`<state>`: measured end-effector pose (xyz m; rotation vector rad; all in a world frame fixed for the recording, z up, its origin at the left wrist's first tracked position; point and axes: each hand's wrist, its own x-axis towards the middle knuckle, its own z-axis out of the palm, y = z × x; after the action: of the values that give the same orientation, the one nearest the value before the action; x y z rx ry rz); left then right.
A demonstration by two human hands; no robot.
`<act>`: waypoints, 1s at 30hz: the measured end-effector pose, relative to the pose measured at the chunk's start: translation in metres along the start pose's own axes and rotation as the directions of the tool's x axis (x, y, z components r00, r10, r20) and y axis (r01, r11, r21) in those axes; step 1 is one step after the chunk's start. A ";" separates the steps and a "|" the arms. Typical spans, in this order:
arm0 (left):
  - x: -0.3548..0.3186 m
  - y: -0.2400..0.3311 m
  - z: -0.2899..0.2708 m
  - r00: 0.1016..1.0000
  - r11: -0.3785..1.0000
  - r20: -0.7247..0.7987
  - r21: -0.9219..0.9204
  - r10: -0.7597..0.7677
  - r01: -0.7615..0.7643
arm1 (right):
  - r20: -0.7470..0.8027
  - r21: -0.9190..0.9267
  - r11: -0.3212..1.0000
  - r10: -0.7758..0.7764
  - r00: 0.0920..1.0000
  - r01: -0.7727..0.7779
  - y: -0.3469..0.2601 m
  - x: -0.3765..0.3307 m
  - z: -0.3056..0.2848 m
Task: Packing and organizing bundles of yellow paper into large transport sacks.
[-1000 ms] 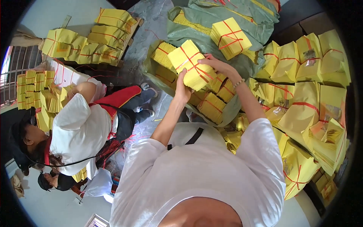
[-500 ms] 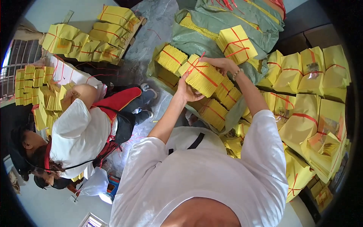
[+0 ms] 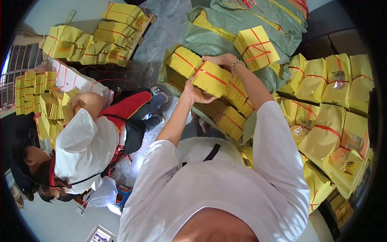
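Observation:
Between my two hands is a thick bundle of yellow paper (image 3: 213, 78) tied with red string, its cut edges turned toward me. My left hand (image 3: 196, 92) is wrapped round its near left corner. At the far side, my right hand (image 3: 222, 60) grips the top; some of its fingers are hidden behind the bundle. Below it gapes a green woven sack (image 3: 163, 73) holding several more tied bundles. One yellow bundle (image 3: 184, 61) rests at the sack's left, touching or very close to the held one. Another tied bundle (image 3: 256, 47) lies beyond my right wrist.
Full green sacks (image 3: 242, 20) lie at the back. Stacked yellow packets (image 3: 330, 127) crowd the right side. At left, a co-worker (image 3: 86, 141) in a white shirt handles yellow bundles by a pile (image 3: 34, 90). More packets (image 3: 117, 34) sit on a board behind.
The held bundle has tilted, showing more of its cut edges and less of its crossed string. It is slightly lower, nearer the left-hand bundle. My right hand has shifted left along it.

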<state>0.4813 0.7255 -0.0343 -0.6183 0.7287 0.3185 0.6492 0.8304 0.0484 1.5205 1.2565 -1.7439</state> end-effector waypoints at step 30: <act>0.060 -0.049 0.025 0.209 0.102 0.065 0.712 0.976 -0.695 | -0.946 -0.228 0.848 -0.077 -0.314 0.479 0.159 -0.073 0.022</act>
<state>0.5603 0.7062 -0.0417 0.5728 1.5713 1.0603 0.7904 0.7263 0.0671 3.3245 2.3118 -0.2503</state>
